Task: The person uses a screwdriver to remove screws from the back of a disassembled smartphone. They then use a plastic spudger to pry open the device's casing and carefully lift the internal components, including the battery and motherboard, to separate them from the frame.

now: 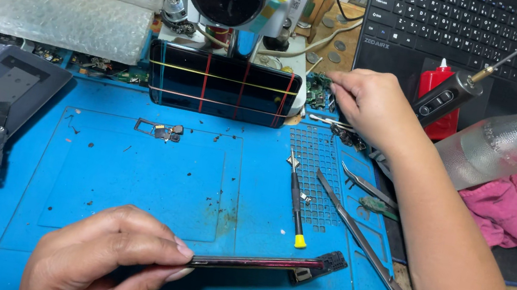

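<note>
Left hand (103, 259) low and close to the body, thumb and fingers pinching one end of a slim phone (253, 261) held edge-on just above the blue mat (141, 174). Its long axis runs out sideways from that grip, nearly level, towards the right arm. The right hand (372, 102) is well apart, far forward at the mat's back edge, fingers curled together and tips down among small parts (318, 91) beside the rubber-banded phone (223, 84); whether it pinches one I cannot tell. Screwdriver (295, 204) and tweezers (362, 236) lie between the two hands, nearer the right forearm.
</note>
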